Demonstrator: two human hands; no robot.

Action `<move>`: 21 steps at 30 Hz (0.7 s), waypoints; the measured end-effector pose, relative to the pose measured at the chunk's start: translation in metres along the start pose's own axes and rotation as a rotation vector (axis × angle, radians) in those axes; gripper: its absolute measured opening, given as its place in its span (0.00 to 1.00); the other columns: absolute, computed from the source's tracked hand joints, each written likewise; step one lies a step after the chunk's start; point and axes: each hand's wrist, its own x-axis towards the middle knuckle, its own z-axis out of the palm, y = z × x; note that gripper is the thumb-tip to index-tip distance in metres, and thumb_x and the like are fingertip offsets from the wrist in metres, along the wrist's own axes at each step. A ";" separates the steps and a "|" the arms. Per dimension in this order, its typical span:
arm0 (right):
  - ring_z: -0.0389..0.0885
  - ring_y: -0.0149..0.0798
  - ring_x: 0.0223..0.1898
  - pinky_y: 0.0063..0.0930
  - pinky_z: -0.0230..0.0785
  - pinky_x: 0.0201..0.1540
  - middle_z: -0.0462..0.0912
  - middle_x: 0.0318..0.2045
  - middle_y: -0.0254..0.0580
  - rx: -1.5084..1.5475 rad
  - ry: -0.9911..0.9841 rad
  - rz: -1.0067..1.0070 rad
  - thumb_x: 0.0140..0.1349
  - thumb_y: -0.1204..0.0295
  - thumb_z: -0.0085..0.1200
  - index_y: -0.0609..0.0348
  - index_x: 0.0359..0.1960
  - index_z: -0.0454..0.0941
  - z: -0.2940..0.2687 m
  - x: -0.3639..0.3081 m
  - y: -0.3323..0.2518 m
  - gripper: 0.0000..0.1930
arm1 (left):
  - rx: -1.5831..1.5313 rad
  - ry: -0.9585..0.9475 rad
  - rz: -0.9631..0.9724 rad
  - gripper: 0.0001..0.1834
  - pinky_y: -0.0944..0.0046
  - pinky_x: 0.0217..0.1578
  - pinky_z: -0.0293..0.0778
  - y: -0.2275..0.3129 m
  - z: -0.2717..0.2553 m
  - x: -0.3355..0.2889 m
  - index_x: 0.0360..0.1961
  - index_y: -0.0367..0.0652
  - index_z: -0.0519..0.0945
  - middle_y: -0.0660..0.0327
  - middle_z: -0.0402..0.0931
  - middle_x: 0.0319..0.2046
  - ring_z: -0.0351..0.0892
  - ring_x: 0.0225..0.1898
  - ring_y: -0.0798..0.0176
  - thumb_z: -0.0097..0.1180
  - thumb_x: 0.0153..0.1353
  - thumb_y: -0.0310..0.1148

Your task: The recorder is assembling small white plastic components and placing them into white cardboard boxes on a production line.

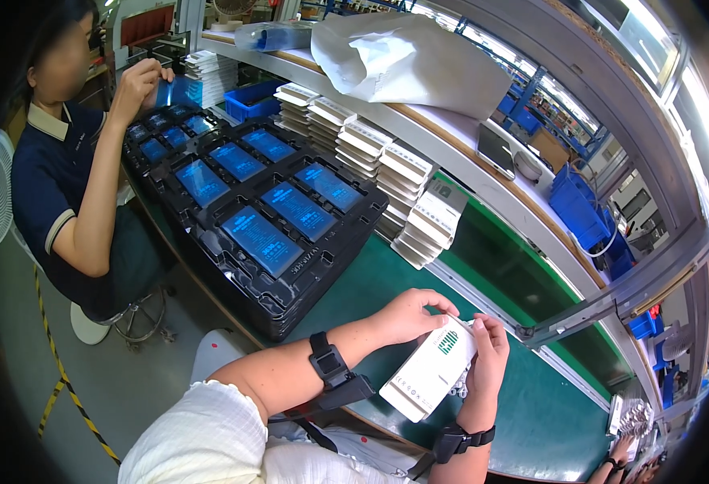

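Note:
A flat white carton with green print and small dark symbols is held tilted over the green worktop. My left hand is closed on its far end, thumb and fingertips at the upper edge. Along the carton's right side my right hand grips it, with the fingertips near the far corner. Part of the right hand's fingers is behind the carton. Some small whitish pieces show beside the right palm; what they are I cannot make out. Both my wrists wear black straps.
Black trays with blue flat battery packs stand stacked at the left. Beyond lie piles of white cartons. A co-worker at the far left holds up blue film. A shelf edge runs along the right.

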 end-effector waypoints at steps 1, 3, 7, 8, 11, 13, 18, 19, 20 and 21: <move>0.74 0.26 0.33 0.17 0.66 0.36 0.76 0.33 0.37 0.015 0.007 0.082 0.60 0.74 0.52 0.66 0.42 0.72 -0.002 0.001 -0.001 0.11 | -0.002 -0.002 0.000 0.11 0.73 0.21 0.72 0.000 0.000 0.000 0.44 0.36 0.77 0.61 0.72 0.39 0.76 0.27 0.73 0.52 0.60 0.24; 0.75 0.28 0.33 0.18 0.66 0.37 0.78 0.33 0.39 0.054 -0.097 0.143 0.60 0.72 0.52 0.68 0.42 0.73 -0.005 0.000 -0.006 0.13 | 0.012 -0.042 0.047 0.10 0.73 0.23 0.73 0.001 0.000 -0.001 0.43 0.37 0.78 0.62 0.72 0.39 0.76 0.27 0.73 0.53 0.59 0.24; 0.78 0.32 0.37 0.21 0.68 0.40 0.80 0.37 0.44 0.102 -0.267 0.310 0.60 0.73 0.51 0.70 0.44 0.75 -0.009 -0.001 -0.012 0.14 | 0.073 -0.084 0.117 0.11 0.74 0.26 0.74 -0.006 -0.001 0.001 0.43 0.38 0.79 0.61 0.72 0.40 0.77 0.29 0.72 0.54 0.58 0.23; 0.78 0.33 0.37 0.22 0.69 0.41 0.80 0.37 0.45 0.093 -0.263 0.278 0.61 0.73 0.50 0.71 0.45 0.74 -0.010 -0.001 -0.012 0.14 | 0.112 -0.053 0.216 0.13 0.74 0.28 0.75 -0.008 0.000 0.002 0.45 0.38 0.78 0.61 0.72 0.41 0.77 0.31 0.71 0.54 0.58 0.23; 0.79 0.33 0.38 0.23 0.71 0.42 0.79 0.37 0.45 0.088 -0.188 0.186 0.62 0.74 0.48 0.72 0.46 0.73 -0.011 0.003 -0.010 0.14 | 0.190 0.033 0.219 0.17 0.70 0.35 0.75 0.005 0.003 -0.004 0.49 0.39 0.76 0.58 0.72 0.44 0.78 0.36 0.67 0.57 0.57 0.26; 0.79 0.33 0.37 0.23 0.71 0.42 0.80 0.37 0.45 0.091 -0.113 0.124 0.62 0.74 0.48 0.72 0.46 0.73 -0.016 0.007 -0.006 0.14 | 0.227 0.083 0.122 0.20 0.68 0.38 0.75 0.011 0.004 -0.008 0.50 0.39 0.75 0.56 0.72 0.45 0.77 0.39 0.64 0.59 0.56 0.29; 0.78 0.31 0.38 0.21 0.72 0.40 0.79 0.39 0.43 0.064 0.149 -0.124 0.63 0.73 0.48 0.69 0.45 0.73 -0.024 0.015 0.007 0.12 | 0.851 0.011 0.387 0.44 0.54 0.54 0.64 0.001 0.010 -0.011 0.58 0.33 0.64 0.47 0.64 0.52 0.65 0.55 0.48 0.67 0.43 0.46; 0.79 0.32 0.38 0.22 0.72 0.40 0.79 0.39 0.43 0.074 0.174 -0.129 0.63 0.73 0.48 0.69 0.45 0.73 -0.022 0.014 0.008 0.12 | 1.082 0.006 0.471 0.49 0.53 0.55 0.62 0.001 0.010 -0.013 0.60 0.32 0.60 0.46 0.63 0.54 0.62 0.57 0.47 0.69 0.40 0.47; 0.79 0.32 0.38 0.22 0.72 0.40 0.79 0.39 0.43 0.074 0.171 -0.129 0.63 0.73 0.48 0.69 0.45 0.73 -0.020 0.014 0.008 0.12 | 1.071 -0.039 0.391 0.57 0.51 0.58 0.57 0.000 0.010 -0.015 0.64 0.32 0.52 0.46 0.58 0.57 0.56 0.60 0.45 0.70 0.38 0.46; 0.79 0.32 0.38 0.22 0.72 0.40 0.79 0.39 0.44 0.075 0.168 -0.145 0.63 0.73 0.47 0.69 0.45 0.73 -0.018 0.013 0.009 0.12 | 1.072 -0.036 0.390 0.57 0.51 0.58 0.57 0.001 0.010 -0.015 0.64 0.32 0.52 0.46 0.58 0.57 0.56 0.60 0.45 0.70 0.38 0.46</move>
